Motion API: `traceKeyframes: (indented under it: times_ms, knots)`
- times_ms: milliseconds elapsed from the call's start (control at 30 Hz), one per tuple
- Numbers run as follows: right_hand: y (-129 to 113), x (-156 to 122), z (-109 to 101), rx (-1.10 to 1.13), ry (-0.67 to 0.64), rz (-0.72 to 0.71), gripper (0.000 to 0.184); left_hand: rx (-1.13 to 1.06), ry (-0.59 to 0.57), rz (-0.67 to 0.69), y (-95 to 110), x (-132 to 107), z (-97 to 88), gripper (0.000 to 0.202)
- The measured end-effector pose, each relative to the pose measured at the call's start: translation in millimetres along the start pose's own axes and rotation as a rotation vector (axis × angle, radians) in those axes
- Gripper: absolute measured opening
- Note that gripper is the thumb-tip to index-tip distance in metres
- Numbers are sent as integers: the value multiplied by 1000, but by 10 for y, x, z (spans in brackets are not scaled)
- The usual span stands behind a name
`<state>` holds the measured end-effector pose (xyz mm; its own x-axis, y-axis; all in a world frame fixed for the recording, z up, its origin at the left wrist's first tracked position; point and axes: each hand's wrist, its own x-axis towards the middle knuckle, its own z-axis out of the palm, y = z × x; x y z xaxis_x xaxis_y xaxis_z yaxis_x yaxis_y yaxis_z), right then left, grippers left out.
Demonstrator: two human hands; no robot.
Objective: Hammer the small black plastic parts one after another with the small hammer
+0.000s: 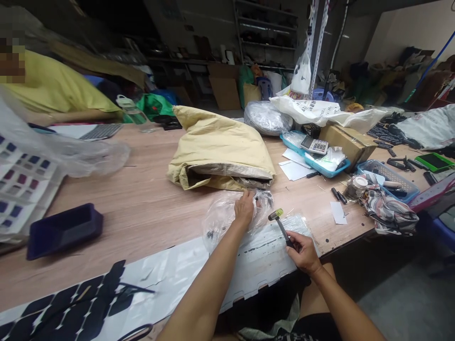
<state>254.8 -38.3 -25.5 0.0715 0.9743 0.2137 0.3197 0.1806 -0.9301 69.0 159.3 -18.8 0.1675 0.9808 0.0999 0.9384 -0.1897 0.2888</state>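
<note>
My right hand (302,251) is closed around the dark handle of a small hammer (283,228), its yellow-green-tipped head raised above the table edge. My left hand (245,206) reaches forward to a clear plastic bag (222,218) with a few small dark pieces inside. Its fingers are partly hidden by the bag, so what they hold, if anything, cannot be made out. Just beyond that hand lies a large yellow sack (220,147), its open mouth facing me. A white sheet (263,246) covers the table edge under both arms.
Black flat parts (71,303) lie at the front left, near a dark blue tray (66,229). To the right are a blue basket (408,182), a calculator (314,145), a cardboard box (350,142) and a crumpled cloth (387,208). Another person's yellow sleeve (67,90) shows at far left.
</note>
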Motion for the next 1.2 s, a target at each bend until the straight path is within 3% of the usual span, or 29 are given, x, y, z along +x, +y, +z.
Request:
traceKeyframes:
  times_ms: [167, 333, 533, 733, 1033, 1200]
  knots:
    - [-10, 9, -1, -16, 3, -1, 42, 31, 0, 17, 58, -108, -142, 22]
    - [-18, 13, -6, -9, 3, -8, 42, -38, 61, 22, -78, -317, -226, 20]
    - [-16, 20, -13, 18, -1, -29, 42, -360, 125, -38, -282, -846, -267, 20]
    - [-33, 8, -43, -4, -3, -94, 41, -493, 72, -21, -266, -1341, -103, 14]
    - [-385, -108, 107, -204, -112, -290, 45, -575, 26, 1, -352, -1324, -7, 16]
    - [-384, -82, 235, -361, -183, -328, 48, -585, 44, 6, -353, -1314, 27, 15]
